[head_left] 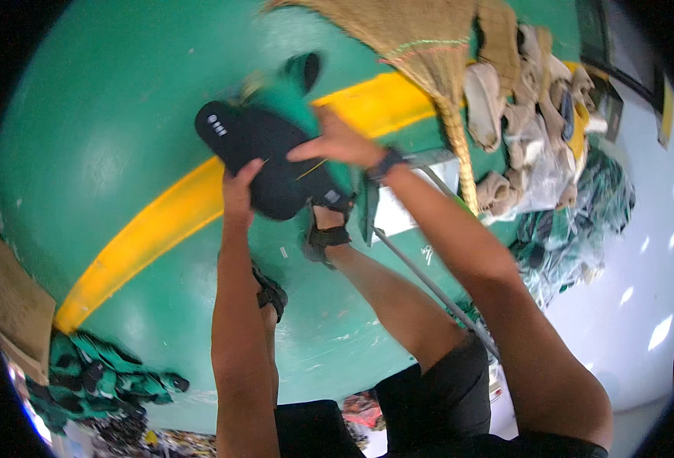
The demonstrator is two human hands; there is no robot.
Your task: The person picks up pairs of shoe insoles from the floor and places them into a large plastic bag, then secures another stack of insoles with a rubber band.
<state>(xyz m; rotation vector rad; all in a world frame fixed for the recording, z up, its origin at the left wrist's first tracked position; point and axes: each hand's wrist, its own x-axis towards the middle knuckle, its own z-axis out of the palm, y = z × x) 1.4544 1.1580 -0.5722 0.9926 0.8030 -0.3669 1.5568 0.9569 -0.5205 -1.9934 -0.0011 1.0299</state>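
Observation:
Both hands are at a flat, black sole-shaped piece (264, 149) with a small white mark at its rounded far end. My left hand (239, 191) grips its near-left edge, thumb on top. From the right, my right hand (341, 141) lays its thumb over the black surface, its other fingers partly hidden by green material (291, 103) behind. That green part ends in a dark opening and is blurred, so I cannot tell whether it is joined to the black piece. All this is held above the floor, over my sandalled feet.
A straw broom (421, 38) lies at the top right, beside a long-handled dustpan (398, 206). Beige shoe-shaped pieces (485, 107) and green pieces in clear plastic (573, 221) line the right wall. More green-and-black pieces (100, 370) lie lower left by a cardboard box (18, 290). A yellow stripe (146, 237) crosses the green floor.

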